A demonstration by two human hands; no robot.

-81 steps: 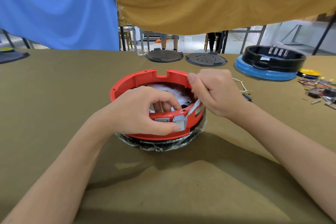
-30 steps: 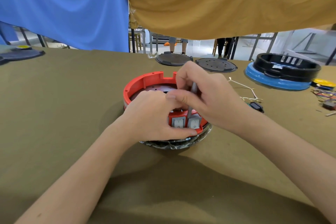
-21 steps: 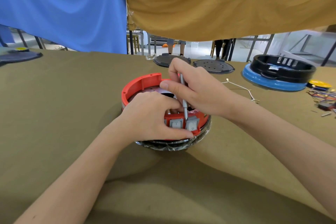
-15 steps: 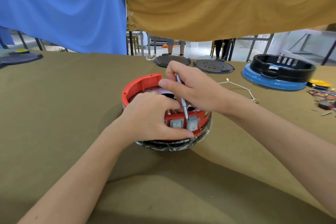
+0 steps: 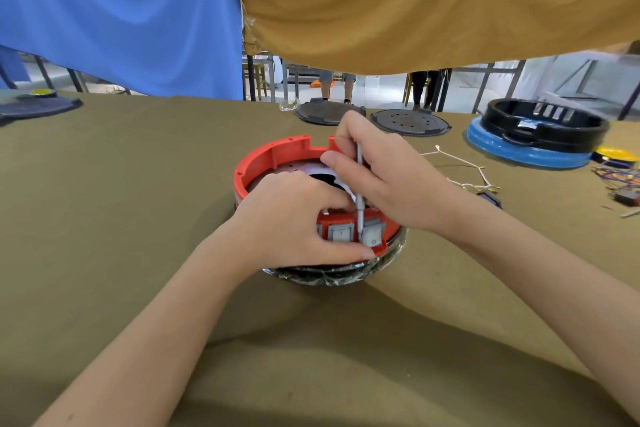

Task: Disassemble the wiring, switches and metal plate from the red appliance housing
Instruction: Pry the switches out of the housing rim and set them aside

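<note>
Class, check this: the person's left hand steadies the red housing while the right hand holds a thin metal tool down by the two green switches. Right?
Not quite: the head view shows the switches are grey. The rest holds: left hand steadies the red housing, right hand holds the thin metal tool.

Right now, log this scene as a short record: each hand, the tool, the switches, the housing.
left hand: grips the near rim of the red housing, thumb under the switches
right hand: holds a thin metal tool
metal tool: near upright, tip at the right switch
grey rocker switches: in the housing's near wall, right one tilted
red housing: on the olive table
loose white wiring: right of the housing
</note>
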